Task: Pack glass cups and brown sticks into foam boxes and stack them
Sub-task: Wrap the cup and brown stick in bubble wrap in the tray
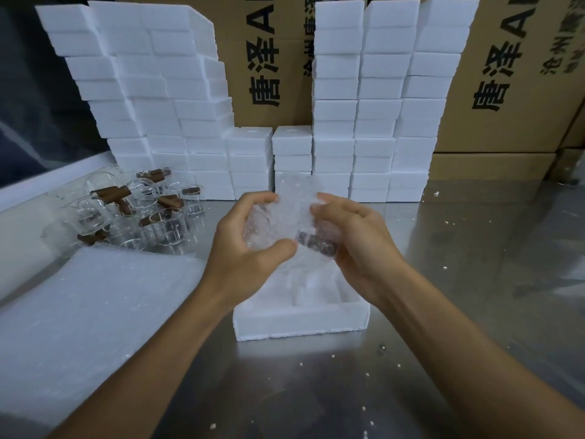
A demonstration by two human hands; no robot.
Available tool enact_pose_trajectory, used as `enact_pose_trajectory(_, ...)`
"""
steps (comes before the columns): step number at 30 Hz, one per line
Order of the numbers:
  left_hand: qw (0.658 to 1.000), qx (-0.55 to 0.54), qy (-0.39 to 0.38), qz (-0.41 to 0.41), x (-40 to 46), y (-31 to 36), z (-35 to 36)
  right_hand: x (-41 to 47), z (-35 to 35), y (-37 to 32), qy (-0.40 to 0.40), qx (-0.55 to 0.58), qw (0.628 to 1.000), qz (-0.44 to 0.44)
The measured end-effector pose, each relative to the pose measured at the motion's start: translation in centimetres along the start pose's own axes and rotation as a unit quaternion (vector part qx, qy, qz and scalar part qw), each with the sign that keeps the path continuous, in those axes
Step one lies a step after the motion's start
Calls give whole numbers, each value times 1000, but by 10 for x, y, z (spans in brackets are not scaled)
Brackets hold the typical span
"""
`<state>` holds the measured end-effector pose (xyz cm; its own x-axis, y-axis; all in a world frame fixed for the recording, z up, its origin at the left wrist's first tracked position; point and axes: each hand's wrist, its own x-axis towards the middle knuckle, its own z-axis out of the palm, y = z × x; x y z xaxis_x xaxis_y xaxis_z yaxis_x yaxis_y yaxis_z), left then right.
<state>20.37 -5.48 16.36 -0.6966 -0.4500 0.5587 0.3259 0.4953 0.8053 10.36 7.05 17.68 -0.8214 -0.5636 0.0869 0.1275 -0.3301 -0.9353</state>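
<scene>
Nearest the camera, on the steel table (474, 280), an open foam box (300, 321) sits between two bare forearms, with a stack of bubble-wrap sheets (88, 312) to its left. Just above the box, both hands curl around one bundle — a bubble-wrap sheet (294, 201) folded about a glass cup (262, 229) and a brown stick (316, 243). Left hand (250, 242): thumb and fingers grip the cup side of the bundle. Right hand (354, 236): fingers curled round the stick side, fingertips pinching the wrap's upper edge. Farther left lies a heap of loose glass cups with brown sticks (133, 213). Behind it and along the table's back edge rise columns of closed white foam boxes (357, 115), touching one another. Farthest back stand cardboard cartons (506, 90) — printed in black with "唐泽", a large "A" and smaller characters beginning "沧州"; the rest is cut off or hidden.
</scene>
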Motion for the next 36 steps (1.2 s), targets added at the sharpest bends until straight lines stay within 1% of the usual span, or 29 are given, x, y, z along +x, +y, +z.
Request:
enact_pose_trajectory(2, 999, 43, -28, 15, -1, 0, 2, -3, 0, 0, 9, -88, 994, -63)
enact_pose_trajectory(5, 994, 102, -33, 37, -1, 1, 3, -8, 2, 6, -23, -191, 969, -155)
enact_pose_trajectory(7, 992, 118, -16, 40, -1, 0, 2, -10, 6, 7, -46, -231, 952, -197)
enact_pose_trajectory(9, 991, 130, 7, 36, 0, 1, 1, -13, 12, 8, -90, -260, 932, -238)
enact_pose_trajectory(12, 991, 130, 8, 40, 2, 3, -1, -20, 18, 12, -140, -317, 890, -295)
enact_pose_trajectory(14, 988, 145, -8, 52, 2, 3, -3, -23, 19, 14, -150, -340, 880, -296)
enact_pose_trajectory(17, 983, 163, -37, 70, 1, 6, -5, -26, 20, 11, -167, -344, 886, -260)
enact_pose_trajectory(20, 984, 133, -95, 77, 0, 7, -4, -25, 19, 11, -190, -341, 899, -198)
enact_pose_trajectory(22, 984, 114, -120, 62, -2, 6, -1, -24, 15, 11, -198, -348, 898, -181)
enact_pose_trajectory(25, 986, 110, -117, 45, -3, 4, 1, -21, 12, 11, -199, -359, 895, -177)
enact_pose_trajectory(27, 989, 110, -89, 45, 1, 0, -1, -20, 12, 12, -169, -365, 891, -211)
enact_pose_trajectory(29, 995, 92, -41, 10, 5, -1, -5, -19, 13, 11, -129, -367, 886, -251)
enact_pose_trajectory(30, 998, 61, -17, -27, 6, -1, -7, -19, 13, 10, -134, -365, 884, -258)
enact_pose_trajectory(32, 994, -11, 6, -109, 9, -1, -11, -18, 9, 8, -182, -390, 865, -260)
enact_pose_trajectory(34, 983, -57, -22, -173, 11, 0, -16, -18, 7, 7, -202, -432, 841, -257)
enact_pose_trajectory(35, 976, -72, -48, -200, 11, 1, -19, -18, 7, 7, -191, -442, 840, -252)
enact_pose_trajectory(36, 966, -95, -79, -227, 11, 2, -22, -17, 7, 6, -174, -436, 850, -239)
